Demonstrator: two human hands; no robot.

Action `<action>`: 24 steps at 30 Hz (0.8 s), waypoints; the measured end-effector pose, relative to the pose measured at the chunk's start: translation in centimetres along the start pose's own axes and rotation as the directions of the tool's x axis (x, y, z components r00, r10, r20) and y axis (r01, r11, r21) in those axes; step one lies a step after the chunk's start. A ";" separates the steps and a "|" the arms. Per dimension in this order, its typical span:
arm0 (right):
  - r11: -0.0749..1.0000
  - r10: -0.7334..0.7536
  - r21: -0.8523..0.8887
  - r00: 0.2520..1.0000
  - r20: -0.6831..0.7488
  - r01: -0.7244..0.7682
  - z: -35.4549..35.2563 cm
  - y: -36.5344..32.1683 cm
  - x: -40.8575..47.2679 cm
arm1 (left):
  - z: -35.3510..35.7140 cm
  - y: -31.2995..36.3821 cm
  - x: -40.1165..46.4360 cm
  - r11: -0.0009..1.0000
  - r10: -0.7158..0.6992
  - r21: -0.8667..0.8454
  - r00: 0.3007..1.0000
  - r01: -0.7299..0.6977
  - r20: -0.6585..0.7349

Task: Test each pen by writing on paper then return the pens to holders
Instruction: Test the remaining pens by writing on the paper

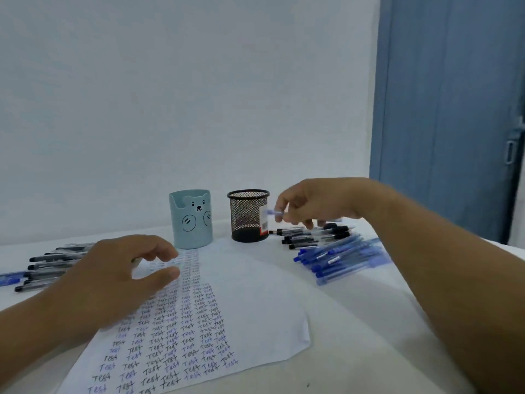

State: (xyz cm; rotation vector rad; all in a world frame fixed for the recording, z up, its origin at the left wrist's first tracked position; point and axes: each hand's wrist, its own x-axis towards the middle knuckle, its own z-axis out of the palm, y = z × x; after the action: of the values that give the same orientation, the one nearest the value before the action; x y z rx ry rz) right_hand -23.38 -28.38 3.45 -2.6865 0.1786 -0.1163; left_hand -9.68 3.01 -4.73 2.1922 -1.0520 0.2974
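Observation:
A white sheet of paper (255, 302) covered with rows of the word "Test" in black and blue ink lies on the table. My left hand (113, 277) rests on its upper left part, fingers loosely spread. My right hand (309, 203) pinches a blue pen (274, 212) just right of the black mesh holder (248, 216). A light blue bear-faced holder (191, 220) stands to its left. Black pens (312, 236) and blue pens (338, 258) lie in piles on the right. More black pens (51, 265) lie on the left.
The table (355, 336) is covered in white cloth and stands against a pale wall. A blue door (451, 118) with a handle is at the far right. A blue pen (8, 278) lies at the left edge.

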 end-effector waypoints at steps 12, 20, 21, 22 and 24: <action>0.911 0.175 -0.390 0.981 0.078 -0.132 -0.7 0.6 -0.3 | 0.3 0.1 0.2 0.998 0.022 0.054 0.998 -0.019 -0.062; 0.931 -0.346 -0.189 0.923 -0.171 0.313 6.5 -6.7 1.3 | -5.4 -2.0 2.1 0.984 0.083 0.160 0.996 -0.084 0.013; 0.911 -0.403 -0.158 0.904 -0.141 0.381 7.8 -8.0 1.5 | -6.9 -2.7 2.1 0.984 0.038 0.170 0.998 -0.046 0.051; 0.889 -0.451 -0.142 0.887 -0.099 0.436 8.9 -9.4 1.6 | -8.4 -3.6 2.1 0.980 -0.009 0.200 0.995 -0.012 0.103; 0.843 -0.525 -0.143 0.851 -0.008 0.518 10.6 -11.6 2.1 | -11.1 -5.5 1.8 0.959 -0.125 0.277 0.965 0.058 0.231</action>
State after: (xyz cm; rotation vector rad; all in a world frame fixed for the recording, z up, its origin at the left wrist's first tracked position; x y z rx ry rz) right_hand -18.92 -13.87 -0.88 -2.7968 -0.5627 -0.3442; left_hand -3.45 11.72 1.78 2.5668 -1.0886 0.1324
